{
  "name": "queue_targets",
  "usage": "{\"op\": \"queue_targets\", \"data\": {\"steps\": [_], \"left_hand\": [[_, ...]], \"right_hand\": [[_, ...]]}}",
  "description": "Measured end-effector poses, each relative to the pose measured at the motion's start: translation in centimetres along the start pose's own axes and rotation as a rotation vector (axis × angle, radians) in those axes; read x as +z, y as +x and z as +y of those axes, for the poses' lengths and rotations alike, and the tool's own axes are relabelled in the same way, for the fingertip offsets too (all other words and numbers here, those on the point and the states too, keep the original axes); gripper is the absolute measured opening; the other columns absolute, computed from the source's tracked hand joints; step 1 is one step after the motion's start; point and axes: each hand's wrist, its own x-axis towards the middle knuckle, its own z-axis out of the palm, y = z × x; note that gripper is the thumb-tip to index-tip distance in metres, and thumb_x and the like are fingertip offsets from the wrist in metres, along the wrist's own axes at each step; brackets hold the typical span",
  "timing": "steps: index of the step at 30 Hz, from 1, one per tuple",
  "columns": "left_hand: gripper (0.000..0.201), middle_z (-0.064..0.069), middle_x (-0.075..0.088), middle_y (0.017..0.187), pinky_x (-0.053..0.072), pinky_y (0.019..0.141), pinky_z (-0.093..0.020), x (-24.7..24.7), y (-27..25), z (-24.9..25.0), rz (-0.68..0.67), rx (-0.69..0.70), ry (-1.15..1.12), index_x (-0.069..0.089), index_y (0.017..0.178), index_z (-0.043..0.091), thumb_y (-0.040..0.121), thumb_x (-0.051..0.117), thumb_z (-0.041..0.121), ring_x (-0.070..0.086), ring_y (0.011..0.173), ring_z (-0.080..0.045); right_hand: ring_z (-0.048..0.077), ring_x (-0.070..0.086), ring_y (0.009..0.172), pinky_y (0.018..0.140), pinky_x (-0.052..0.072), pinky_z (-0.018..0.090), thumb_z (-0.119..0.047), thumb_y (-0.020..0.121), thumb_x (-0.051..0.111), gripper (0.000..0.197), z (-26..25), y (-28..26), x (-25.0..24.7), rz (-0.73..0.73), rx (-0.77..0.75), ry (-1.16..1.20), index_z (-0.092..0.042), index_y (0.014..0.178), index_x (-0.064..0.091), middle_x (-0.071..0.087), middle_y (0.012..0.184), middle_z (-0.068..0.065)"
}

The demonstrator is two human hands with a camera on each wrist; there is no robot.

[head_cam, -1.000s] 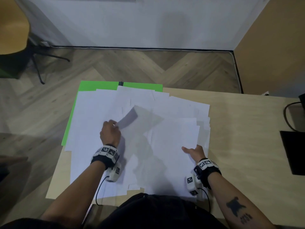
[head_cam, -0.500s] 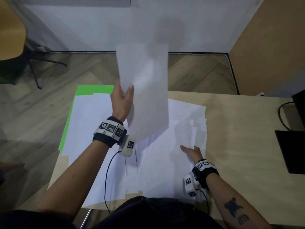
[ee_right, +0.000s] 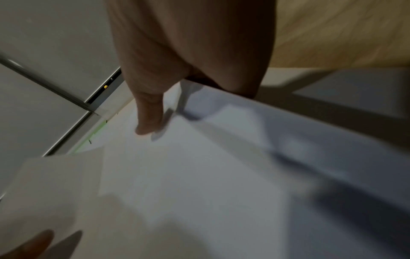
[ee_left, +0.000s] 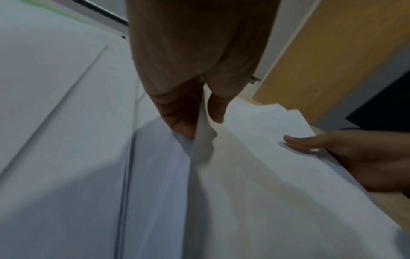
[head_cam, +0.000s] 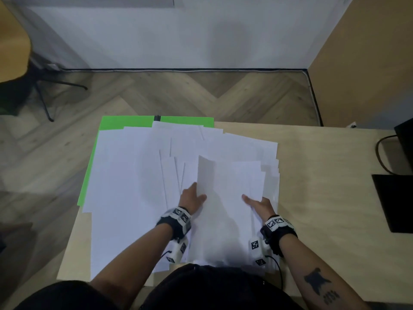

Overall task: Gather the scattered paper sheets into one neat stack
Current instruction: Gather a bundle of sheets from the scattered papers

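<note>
Many white paper sheets (head_cam: pixel 125 175) lie spread across the left half of a wooden table (head_cam: pixel 324 175). A rough stack (head_cam: pixel 270 175) sits in front of me. My left hand (head_cam: pixel 192 198) pinches the left edge of one sheet (head_cam: pixel 225 198) between thumb and fingers (ee_left: pixel 182 115); that edge curls upward while the rest lies on the stack. My right hand (head_cam: pixel 257 203) holds the stack's right edge, with the thumb (ee_right: pixel 148 119) on top and the fingers hidden under the paper. The left wrist view also catches the right hand (ee_left: pixel 355 154).
A green sheet (head_cam: pixel 125 121) shows under the papers at the table's far left corner. A flat black item (head_cam: pixel 395 202) and a cable (head_cam: pixel 380 153) lie at the right edge. A chair (head_cam: pixel 13 41) stands on the floor, far left.
My left hand picked a sheet off the spread, lifted it high, then brought it down and to the right onto the stack. The right hand stayed at the stack's right edge.
</note>
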Motion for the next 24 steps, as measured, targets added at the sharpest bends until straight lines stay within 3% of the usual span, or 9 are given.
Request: {"op": "queue_targets", "data": {"steps": [2,5,9,12,14,17,24], "left_hand": [[0.038,-0.007,0.064,0.118,0.047,0.088,-0.031,1.9,-0.3,-0.4,-0.08,0.027,0.062,0.055,0.117,0.01,0.093,0.059,0.039,0.061,0.108,-0.029],[0.044,-0.011,0.056,0.108,0.046,0.09,-0.042,3.0,-0.9,-0.2,-0.036,0.074,0.181,0.051,0.099,0.008,0.098,0.042,0.052,0.052,0.101,-0.029],[0.042,-0.014,0.05,0.121,0.042,0.095,-0.043,0.6,-0.7,-1.0,0.25,0.025,0.206,0.054,0.122,0.007,0.099,0.046,0.041,0.047,0.114,-0.032],[0.045,-0.015,0.045,0.132,0.039,0.098,-0.045,-2.0,0.0,-2.9,0.362,-0.105,0.231,0.048,0.131,0.008,0.096,0.052,0.035,0.042,0.122,-0.034],[0.049,-0.017,0.041,0.137,0.036,0.1,-0.046,-4.0,0.3,-4.3,0.419,-0.186,0.227,0.044,0.134,0.007,0.094,0.054,0.033,0.039,0.125,-0.035],[0.055,-0.019,0.039,0.138,0.035,0.101,-0.048,-6.9,0.5,-6.7,0.487,-0.299,0.196,0.041,0.136,0.006,0.093,0.057,0.036,0.037,0.127,-0.037],[0.086,-0.023,0.026,0.148,0.027,0.109,-0.056,-12.3,-1.1,-13.6,0.529,-0.66,0.09,0.025,0.147,0.004,0.086,0.068,0.048,0.027,0.138,-0.04]], "right_hand": [[0.025,0.059,0.101,0.088,0.041,0.032,-0.01,0.081,0.08,0.032,0.1,-0.3,0.0,-0.005,-0.017,-0.04,-0.004,0.104,0.057,0.064,0.104,0.009],[0.028,0.061,0.106,0.094,0.045,0.034,-0.002,0.076,0.082,0.042,0.7,0.3,-0.1,0.009,-0.029,-0.087,0.003,0.112,0.061,0.066,0.116,0.013],[0.023,0.054,0.104,0.096,0.04,0.032,0.001,0.081,0.078,0.041,0.8,0.6,-0.7,0.033,-0.032,-0.118,0.004,0.116,0.056,0.059,0.115,0.009],[0.025,0.053,0.109,0.097,0.037,0.032,-0.001,0.082,0.077,0.051,0.9,0.6,-1.3,0.056,-0.028,-0.133,0.011,0.125,0.053,0.057,0.12,0.01],[0.031,0.055,0.119,0.097,0.037,0.032,-0.002,0.082,0.077,0.053,1.0,0.8,-1.5,0.065,-0.022,-0.126,0.012,0.127,0.052,0.059,0.129,0.019],[0.034,0.052,0.125,0.098,0.036,0.032,0.001,0.085,0.073,0.052,0.9,0.6,-1.7,0.064,-0.031,-0.113,0.014,0.129,0.049,0.056,0.13,0.021],[0.033,0.055,0.121,0.1,0.039,0.036,-0.004,0.085,0.075,0.051,0.8,0.9,-1.4,0.071,-0.06,-0.11,0.011,0.129,0.052,0.058,0.132,0.019]]}}
